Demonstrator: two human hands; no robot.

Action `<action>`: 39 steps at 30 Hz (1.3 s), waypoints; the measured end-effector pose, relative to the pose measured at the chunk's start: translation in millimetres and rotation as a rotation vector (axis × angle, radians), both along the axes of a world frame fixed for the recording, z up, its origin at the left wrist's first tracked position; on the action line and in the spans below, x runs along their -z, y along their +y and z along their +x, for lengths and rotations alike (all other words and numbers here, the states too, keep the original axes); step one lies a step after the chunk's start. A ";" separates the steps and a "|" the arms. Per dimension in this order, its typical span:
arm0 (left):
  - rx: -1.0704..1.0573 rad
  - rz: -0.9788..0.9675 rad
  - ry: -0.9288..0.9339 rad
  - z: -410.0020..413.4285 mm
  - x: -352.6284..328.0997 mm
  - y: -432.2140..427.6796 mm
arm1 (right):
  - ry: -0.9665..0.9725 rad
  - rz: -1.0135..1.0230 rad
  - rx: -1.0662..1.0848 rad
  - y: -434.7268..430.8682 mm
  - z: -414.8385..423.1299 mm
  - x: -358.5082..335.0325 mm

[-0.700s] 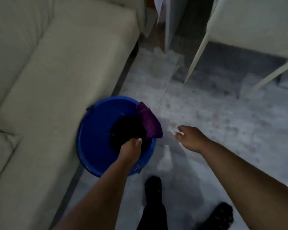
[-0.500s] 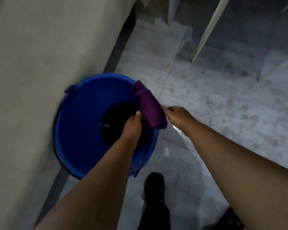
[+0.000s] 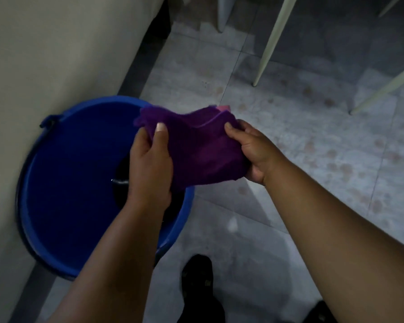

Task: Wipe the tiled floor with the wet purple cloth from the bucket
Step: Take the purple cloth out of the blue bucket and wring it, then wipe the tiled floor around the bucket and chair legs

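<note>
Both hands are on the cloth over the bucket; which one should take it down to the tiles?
Right. The right hand grips the cloth on the side over the open floor, while the left hand sits above the bucket, beside the sofa.

Pale tiled floor (image 3: 301, 141), blue bucket (image 3: 63, 183) standing on it, beige sofa (image 3: 56, 47) alongside

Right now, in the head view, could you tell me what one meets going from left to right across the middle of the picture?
Beige sofa → blue bucket → left hand → purple cloth → right hand → tiled floor → pale furniture leg.
</note>
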State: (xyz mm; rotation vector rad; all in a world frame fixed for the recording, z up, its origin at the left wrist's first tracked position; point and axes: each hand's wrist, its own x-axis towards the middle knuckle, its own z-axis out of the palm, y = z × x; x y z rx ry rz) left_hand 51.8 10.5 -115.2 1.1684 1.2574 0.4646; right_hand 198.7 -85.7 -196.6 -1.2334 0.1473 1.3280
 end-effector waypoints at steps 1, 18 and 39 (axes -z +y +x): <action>0.061 0.058 -0.047 12.0 -14.0 -10.3 | -0.019 0.030 0.001 -9.6 10.2 -6.2; 0.262 0.431 0.365 65.2 296.9 -177.9 | -0.948 -0.269 -0.341 -223.3 43.1 200.9; 0.595 0.983 0.803 14.7 388.7 -117.2 | -2.009 -0.002 -1.235 -107.5 153.4 293.1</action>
